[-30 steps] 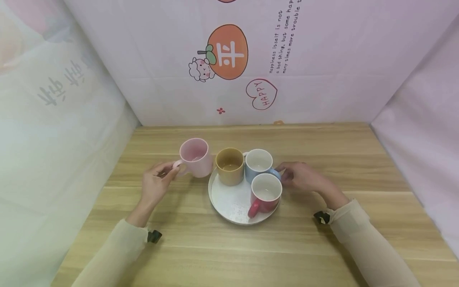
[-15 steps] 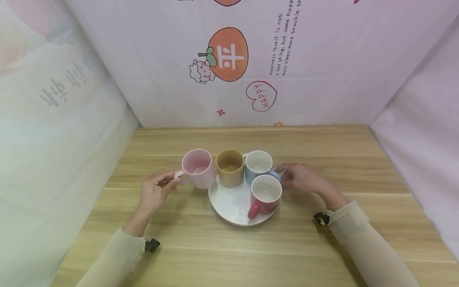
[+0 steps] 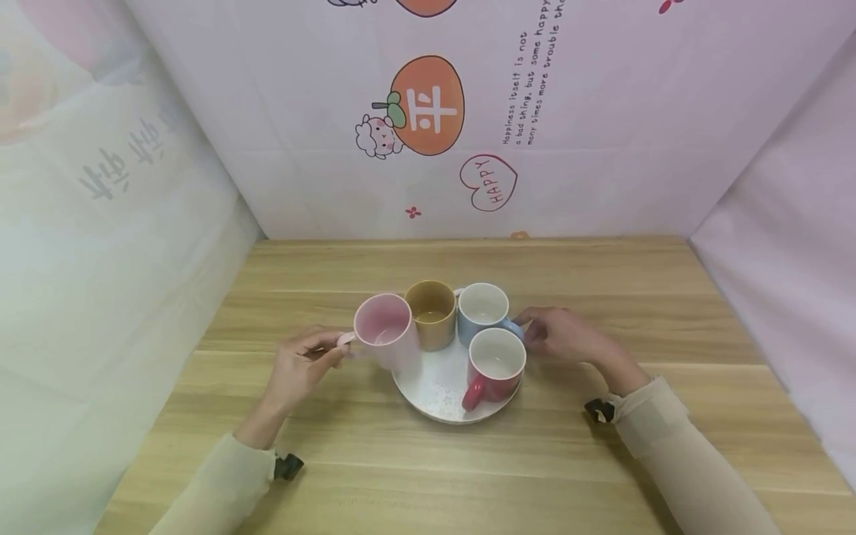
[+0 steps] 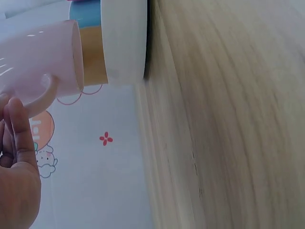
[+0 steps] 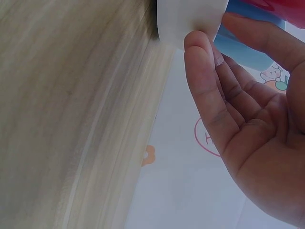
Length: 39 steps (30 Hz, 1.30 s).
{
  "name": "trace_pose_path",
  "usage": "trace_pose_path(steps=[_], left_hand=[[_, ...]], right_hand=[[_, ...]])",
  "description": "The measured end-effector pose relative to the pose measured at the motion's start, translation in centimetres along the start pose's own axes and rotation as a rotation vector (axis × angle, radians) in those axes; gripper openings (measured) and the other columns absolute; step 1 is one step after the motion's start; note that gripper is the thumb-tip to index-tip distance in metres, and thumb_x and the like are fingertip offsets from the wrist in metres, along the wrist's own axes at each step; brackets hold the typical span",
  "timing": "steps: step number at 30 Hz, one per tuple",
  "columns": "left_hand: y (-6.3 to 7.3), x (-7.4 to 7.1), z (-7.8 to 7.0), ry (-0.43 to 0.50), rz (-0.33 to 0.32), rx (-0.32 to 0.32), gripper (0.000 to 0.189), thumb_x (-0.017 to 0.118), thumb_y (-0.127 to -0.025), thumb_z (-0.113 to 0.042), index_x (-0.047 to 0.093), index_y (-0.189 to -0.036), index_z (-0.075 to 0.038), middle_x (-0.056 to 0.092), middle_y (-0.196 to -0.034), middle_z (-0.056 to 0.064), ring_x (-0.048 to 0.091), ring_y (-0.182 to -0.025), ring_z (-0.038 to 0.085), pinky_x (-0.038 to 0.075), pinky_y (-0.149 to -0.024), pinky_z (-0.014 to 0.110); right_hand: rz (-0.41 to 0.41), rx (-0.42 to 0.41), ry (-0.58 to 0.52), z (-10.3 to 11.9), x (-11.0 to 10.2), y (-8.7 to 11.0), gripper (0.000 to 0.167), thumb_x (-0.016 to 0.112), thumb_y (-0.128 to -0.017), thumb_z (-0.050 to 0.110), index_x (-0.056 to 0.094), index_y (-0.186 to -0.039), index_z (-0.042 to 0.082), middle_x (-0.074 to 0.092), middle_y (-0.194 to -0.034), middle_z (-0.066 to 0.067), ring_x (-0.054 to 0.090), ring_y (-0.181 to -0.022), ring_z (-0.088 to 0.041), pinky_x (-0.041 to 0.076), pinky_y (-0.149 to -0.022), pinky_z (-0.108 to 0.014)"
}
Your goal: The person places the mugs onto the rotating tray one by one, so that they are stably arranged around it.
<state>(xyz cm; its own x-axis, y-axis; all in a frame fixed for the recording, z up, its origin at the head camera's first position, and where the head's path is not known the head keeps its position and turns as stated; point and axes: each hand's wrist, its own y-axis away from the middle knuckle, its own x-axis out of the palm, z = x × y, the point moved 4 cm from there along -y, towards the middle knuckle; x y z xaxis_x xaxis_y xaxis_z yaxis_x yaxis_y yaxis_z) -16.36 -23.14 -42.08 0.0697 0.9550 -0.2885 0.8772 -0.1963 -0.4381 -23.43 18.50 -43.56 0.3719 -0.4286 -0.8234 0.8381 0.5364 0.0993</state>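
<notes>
My left hand (image 3: 301, 368) pinches the handle of a pink mug (image 3: 391, 345). In the left wrist view the base of this pink mug (image 4: 71, 57) stays apart from the rim of the round white tray (image 4: 124, 43). On the white tray (image 3: 438, 397) stand a mustard-yellow mug (image 3: 435, 327), a light blue mug (image 3: 471, 327) and a red mug (image 3: 498, 383) with a white inside. My right hand (image 3: 562, 334) is at the tray's right side by the blue handle. Its fingers (image 5: 205, 81) look fairly straight, tips at the tray's wall (image 5: 186, 19); contact is hard to tell.
The tray stands on a wood-grain table (image 3: 441, 475). A printed white cloth (image 3: 588, 163) hangs behind the table, and more cloth hangs at the left and right sides. Dark pieces (image 3: 289, 467) show at the sleeve cuffs.
My left hand has brought the pink mug rightward and nearer to me, from beside the tray to over its left edge, in front of the yellow mug. The right hand stays in place.
</notes>
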Motion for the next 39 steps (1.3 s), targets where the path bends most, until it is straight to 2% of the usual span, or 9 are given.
trace_pose_path(steps=[5,9,14,18,23,30,39], left_hand=[[0.0,0.5,-0.2,0.006,0.020,0.036,0.020,0.069,-0.084,0.014,0.071,-0.103,0.009,0.070,-0.093,0.000,0.068,-0.071,0.012,0.059,-0.062,0.021],[-0.1,0.8,-0.5,0.009,0.022,0.058,0.019,0.070,-0.084,0.013,0.072,-0.102,0.009,0.069,-0.090,0.007,0.065,-0.067,0.009,0.059,-0.060,0.022],[-0.1,1.4,-0.8,0.019,0.044,0.052,0.017,0.072,-0.084,0.009,0.073,-0.101,0.008,0.067,-0.086,0.015,0.065,-0.066,0.010,0.059,-0.059,0.024],[-0.1,2.0,-0.7,0.028,0.071,0.034,0.015,0.072,-0.085,0.008,0.073,-0.100,0.007,0.067,-0.087,0.014,0.066,-0.067,0.011,0.059,-0.059,0.025],[-0.2,2.8,-0.4,0.019,0.108,-0.002,0.016,0.073,-0.085,0.007,0.074,-0.100,0.004,0.068,-0.088,0.012,0.068,-0.066,0.020,0.060,-0.058,0.027],[-0.4,3.6,-0.1,0.014,0.151,-0.013,0.016,0.073,-0.087,0.003,0.074,-0.102,0.001,0.066,-0.086,0.015,0.065,-0.066,0.010,0.059,-0.057,0.032],[-0.5,4.6,0.6,-0.010,0.180,-0.080,0.015,0.074,-0.087,-0.002,0.075,-0.102,-0.001,0.068,-0.089,0.013,0.065,-0.069,0.008,0.059,-0.060,0.027]], right_hand=[[-0.001,-0.007,-0.008,-0.1,0.1,0.0,0.034,0.074,-0.085,0.014,0.067,-0.118,0.014,0.075,-0.089,-0.001,0.069,-0.085,-0.014,0.056,-0.080,-0.036],[-0.003,-0.010,-0.006,-0.1,0.0,0.0,0.033,0.075,-0.086,0.015,0.067,-0.118,0.013,0.075,-0.089,-0.001,0.069,-0.085,-0.014,0.057,-0.080,-0.035],[-0.008,-0.012,-0.008,0.1,-0.1,0.1,0.032,0.074,-0.086,0.015,0.067,-0.117,0.013,0.075,-0.090,-0.001,0.069,-0.086,-0.014,0.056,-0.080,-0.036],[-0.004,-0.012,-0.012,0.1,-0.1,0.1,0.032,0.073,-0.086,0.015,0.067,-0.118,0.013,0.075,-0.090,-0.001,0.069,-0.086,-0.015,0.056,-0.081,-0.037],[-0.004,-0.006,-0.007,0.0,0.0,0.0,0.033,0.073,-0.086,0.015,0.067,-0.118,0.014,0.075,-0.090,-0.001,0.069,-0.086,-0.014,0.056,-0.081,-0.037],[-0.006,-0.005,-0.004,0.0,0.0,0.0,0.033,0.072,-0.086,0.015,0.067,-0.118,0.012,0.075,-0.090,-0.002,0.069,-0.086,-0.015,0.057,-0.081,-0.038],[-0.002,0.005,-0.004,0.1,0.0,0.0,0.033,0.073,-0.086,0.017,0.067,-0.119,0.014,0.075,-0.090,0.000,0.070,-0.087,-0.014,0.057,-0.082,-0.038]])
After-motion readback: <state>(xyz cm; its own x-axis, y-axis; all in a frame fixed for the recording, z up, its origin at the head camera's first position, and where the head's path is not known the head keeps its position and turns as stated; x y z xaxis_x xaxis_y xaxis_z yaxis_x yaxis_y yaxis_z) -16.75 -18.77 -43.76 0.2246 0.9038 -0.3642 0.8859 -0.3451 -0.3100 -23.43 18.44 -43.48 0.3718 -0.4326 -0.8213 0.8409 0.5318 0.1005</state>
